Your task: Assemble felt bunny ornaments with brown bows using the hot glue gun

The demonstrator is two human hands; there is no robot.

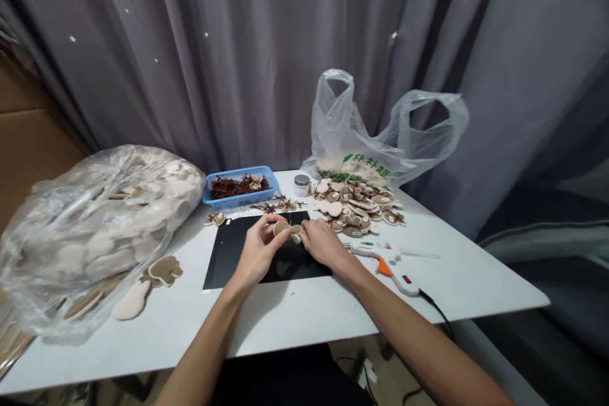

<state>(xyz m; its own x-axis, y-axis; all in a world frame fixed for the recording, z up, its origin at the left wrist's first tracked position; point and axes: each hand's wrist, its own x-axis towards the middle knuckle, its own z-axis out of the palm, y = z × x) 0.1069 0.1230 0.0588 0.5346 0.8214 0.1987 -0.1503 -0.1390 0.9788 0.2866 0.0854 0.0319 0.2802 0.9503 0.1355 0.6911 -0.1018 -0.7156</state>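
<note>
The small beige piece (285, 228) I pinch looks like soft, matt cloth. Under it the black mat (228, 263) is flat and matt, on a smooth white table (295, 320) with a faint sheen. At eleven o'clock the blue basket (238, 201) is plastic mesh; at nine the clear bag (71, 222) is glossy, crinkled film; at three the glue gun (387, 263) is smooth, hard white plastic

Both forearms, left hand (259, 255) and right hand (322, 245) are bare.

A home craft corner: curtain (238, 63), white table (476, 279), glue gun (392, 263), bagged felt pieces (95, 228).
</note>
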